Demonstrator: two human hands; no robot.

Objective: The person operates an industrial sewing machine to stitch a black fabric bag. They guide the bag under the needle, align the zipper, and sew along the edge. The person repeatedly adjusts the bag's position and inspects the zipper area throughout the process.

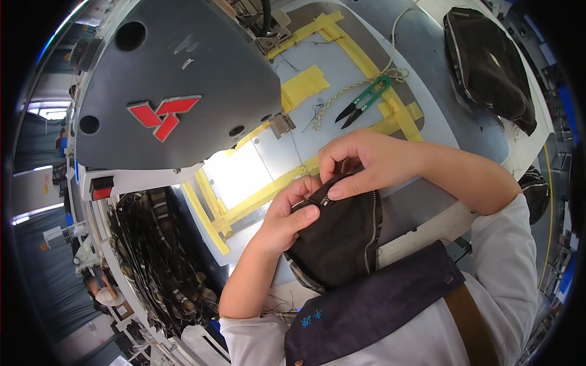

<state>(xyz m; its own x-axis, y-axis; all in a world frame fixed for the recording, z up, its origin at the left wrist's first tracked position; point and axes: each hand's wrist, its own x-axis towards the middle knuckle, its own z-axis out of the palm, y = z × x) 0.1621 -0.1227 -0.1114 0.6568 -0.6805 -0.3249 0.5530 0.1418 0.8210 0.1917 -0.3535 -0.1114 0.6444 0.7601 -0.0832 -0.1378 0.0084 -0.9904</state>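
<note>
A dark brown fabric piece [332,247] with a zipper along its right side hangs between my hands, close to my body. My left hand [293,210] pinches its upper edge, with the thumb on top. Right beside it, my right hand [363,168] grips the same edge, its thumb near a small metal zipper part [326,200]. The fingers behind the fabric are partly hidden. Beyond my right hand, green-handled thread snips [369,97] with dark blades lie on the work plate, tied to a pale braided cord [390,72].
A large grey sewing machine head [183,73] with a red emblem stands at the left. Yellow tape strips [262,198] frame the pale plate. Several dark fabric pieces [155,256] are stacked at lower left. A finished-looking dark zippered pouch [488,67] lies at far right. Someone sits in the left background.
</note>
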